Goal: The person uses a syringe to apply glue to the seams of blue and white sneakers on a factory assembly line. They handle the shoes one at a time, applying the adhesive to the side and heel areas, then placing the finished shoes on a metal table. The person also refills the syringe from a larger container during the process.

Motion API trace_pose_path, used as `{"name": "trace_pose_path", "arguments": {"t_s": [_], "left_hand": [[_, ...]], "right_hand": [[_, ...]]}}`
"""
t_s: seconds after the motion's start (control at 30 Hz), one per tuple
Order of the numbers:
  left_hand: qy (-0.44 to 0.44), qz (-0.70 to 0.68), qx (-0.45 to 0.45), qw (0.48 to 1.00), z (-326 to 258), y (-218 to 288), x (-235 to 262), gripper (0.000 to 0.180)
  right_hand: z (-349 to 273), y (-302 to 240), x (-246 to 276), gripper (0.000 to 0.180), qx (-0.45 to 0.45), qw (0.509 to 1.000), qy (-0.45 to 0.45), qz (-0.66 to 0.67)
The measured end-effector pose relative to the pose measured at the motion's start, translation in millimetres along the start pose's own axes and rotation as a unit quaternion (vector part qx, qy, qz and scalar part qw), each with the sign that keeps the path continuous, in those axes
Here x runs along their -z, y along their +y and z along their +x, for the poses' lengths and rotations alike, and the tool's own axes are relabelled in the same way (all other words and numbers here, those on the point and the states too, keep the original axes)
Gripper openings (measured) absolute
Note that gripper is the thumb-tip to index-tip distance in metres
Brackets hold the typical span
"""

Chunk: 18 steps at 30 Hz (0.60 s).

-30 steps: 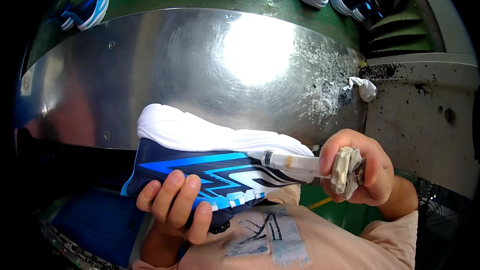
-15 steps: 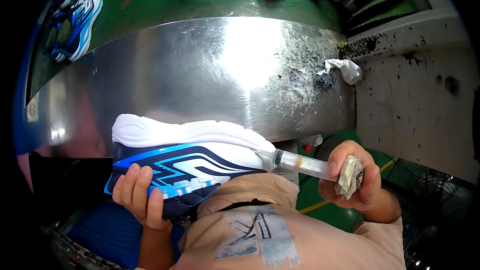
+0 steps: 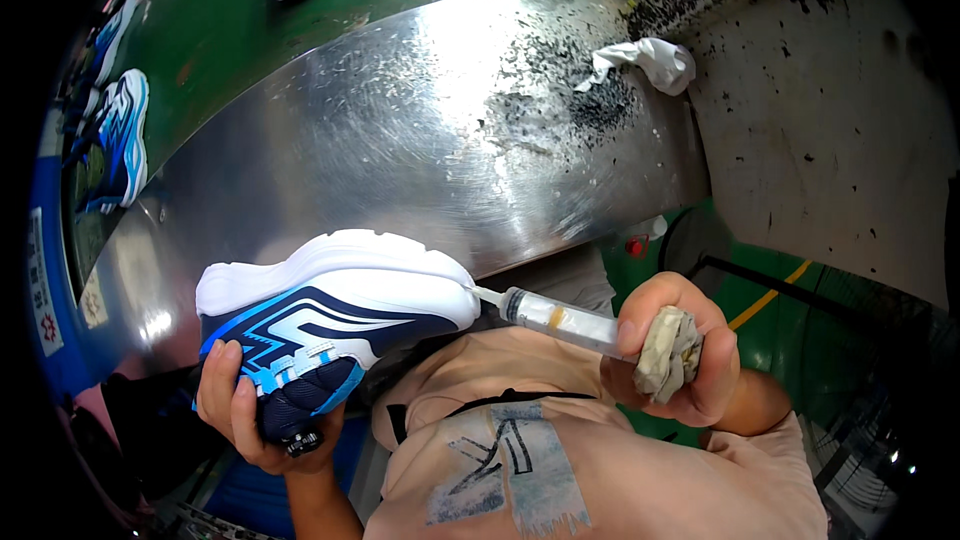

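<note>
A navy, blue and white sports shoe (image 3: 300, 325) is tilted on its side, its white sole facing the far side. My left hand (image 3: 250, 420) holds it from below by the dark laced upper. My right hand (image 3: 690, 340) is closed round a clear plastic syringe (image 3: 570, 322) with a yellowish band inside. A grubby, cream-grey wrapped lump (image 3: 668, 352) covers the syringe's rear end, between thumb and fingers. Its narrow tip points left and appears to touch the white edge at the shoe's right end.
Beyond the shoe lies a metal work surface (image 3: 330, 140) with black residue. A crumpled white tissue (image 3: 655, 65) rests by the grey side panel (image 3: 800, 130). More shoes (image 3: 125, 135) stand on the green conveyor (image 3: 200, 60). A red-capped container (image 3: 638, 243) is right of the metal edge.
The view has turned, shifting the surroundings. The shoe's right end now tips lower and has moved left. The syringe has moved left with it, its tip staying at the sole edge.
</note>
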<state>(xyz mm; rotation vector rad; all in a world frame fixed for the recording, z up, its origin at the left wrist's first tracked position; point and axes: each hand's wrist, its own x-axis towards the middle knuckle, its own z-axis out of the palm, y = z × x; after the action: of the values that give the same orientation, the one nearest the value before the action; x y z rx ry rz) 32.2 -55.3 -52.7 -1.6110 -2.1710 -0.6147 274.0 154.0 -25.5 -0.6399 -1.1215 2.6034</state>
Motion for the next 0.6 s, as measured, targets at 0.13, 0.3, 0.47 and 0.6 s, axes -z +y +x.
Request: {"name": "trace_pose_path", "arguments": {"t_s": [0.13, 0.3, 0.47, 0.6], "left_hand": [[-0.009, -0.020, 0.010, 1.000, 9, -1, 0, 0.080], [-0.033, -0.042, 0.020, 0.998, 28, -2, 0, 0.076], [-0.080, -0.079, 0.001, 0.994, 53, -18, -4, 0.077], [-0.160, -0.107, 0.036, 0.981, 82, -33, -11, 0.077]], "right_hand": [[0, -3, -6, 0.070, 0.018, 0.999, -0.022, -0.045], [5, 13, -1, 0.060, 0.107, 0.984, -0.096, -0.104], [20, 26, 2, 0.064, 0.182, 0.961, -0.098, -0.182], [29, 36, 0, 0.059, 0.208, 0.959, -0.057, -0.186]]}}
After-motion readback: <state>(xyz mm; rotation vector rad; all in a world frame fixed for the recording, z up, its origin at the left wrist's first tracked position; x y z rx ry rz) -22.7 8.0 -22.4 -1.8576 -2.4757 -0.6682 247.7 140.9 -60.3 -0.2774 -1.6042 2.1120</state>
